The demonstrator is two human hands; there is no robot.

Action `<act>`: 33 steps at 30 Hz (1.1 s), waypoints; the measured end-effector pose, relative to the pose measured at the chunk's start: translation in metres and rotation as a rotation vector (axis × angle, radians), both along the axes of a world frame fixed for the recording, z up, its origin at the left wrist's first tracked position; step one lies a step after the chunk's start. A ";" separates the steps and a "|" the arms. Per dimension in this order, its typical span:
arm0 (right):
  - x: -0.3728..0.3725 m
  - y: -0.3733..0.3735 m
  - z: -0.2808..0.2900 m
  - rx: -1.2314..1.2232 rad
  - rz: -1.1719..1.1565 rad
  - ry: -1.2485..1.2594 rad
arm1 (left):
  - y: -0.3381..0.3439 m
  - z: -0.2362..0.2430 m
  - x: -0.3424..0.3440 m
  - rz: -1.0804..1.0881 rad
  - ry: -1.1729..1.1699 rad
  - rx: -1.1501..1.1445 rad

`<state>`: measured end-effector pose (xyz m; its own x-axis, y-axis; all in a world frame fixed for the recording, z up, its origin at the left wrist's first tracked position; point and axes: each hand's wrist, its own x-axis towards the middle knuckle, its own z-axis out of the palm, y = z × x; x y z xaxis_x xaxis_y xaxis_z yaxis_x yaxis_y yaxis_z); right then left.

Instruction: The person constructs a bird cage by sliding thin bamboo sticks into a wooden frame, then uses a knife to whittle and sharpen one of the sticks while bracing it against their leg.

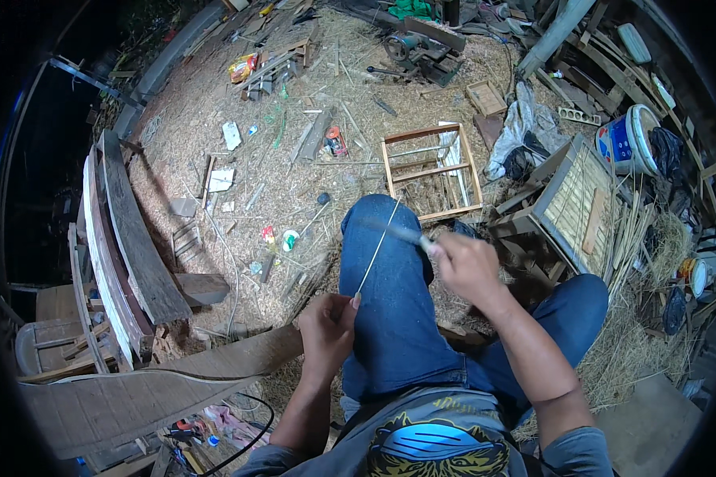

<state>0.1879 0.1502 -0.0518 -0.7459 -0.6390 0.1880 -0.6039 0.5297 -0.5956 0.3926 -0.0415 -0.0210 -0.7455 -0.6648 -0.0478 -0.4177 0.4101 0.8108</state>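
My left hand (327, 332) is closed, pinching the lower end of a thin pale stick (374, 256) between thumb and fingers. The stick slants up and away across my jeans-covered knee (398, 318). In my right hand (467, 269), fingers wrapped round its handle, is a knife (406, 234). Its blade points left and lies across the upper part of the stick; motion blurs it, so I cannot tell whether the two touch.
Beyond my knee stands a small wooden frame (433, 172). A slatted bench (577, 208) and a white-and-blue bucket (624, 141) are at the right. Curved planks (139, 230) lean at the left, and a wide board (151, 401) runs beside my left arm. Wood shavings (191, 151) cover the ground.
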 end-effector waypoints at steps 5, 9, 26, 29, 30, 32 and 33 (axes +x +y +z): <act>0.002 -0.003 0.003 -0.056 0.086 0.068 | 0.002 0.004 -0.002 -0.007 -0.033 -0.061; -0.012 -0.002 0.001 0.017 -0.036 0.074 | 0.001 0.000 -0.002 0.022 -0.041 -0.065; 0.014 -0.004 0.000 -0.038 0.082 0.086 | -0.004 -0.019 -0.033 -0.044 0.136 -0.068; 0.012 -0.007 0.003 -0.027 0.125 0.062 | -0.002 -0.014 -0.035 -0.058 0.147 -0.109; 0.007 -0.006 0.001 -0.020 0.051 0.062 | -0.001 -0.013 -0.035 -0.061 0.167 -0.142; 0.010 -0.007 0.002 -0.056 0.068 0.048 | -0.002 -0.012 -0.035 -0.073 0.166 -0.180; 0.016 -0.008 0.001 -0.056 0.143 0.076 | -0.001 -0.012 -0.035 -0.087 0.164 -0.217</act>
<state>0.2040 0.1427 -0.0506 -0.6303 -0.7246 0.2786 -0.7150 0.4021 -0.5718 0.3571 -0.0430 -0.0327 -0.7862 -0.5794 0.2151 -0.2435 0.6103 0.7538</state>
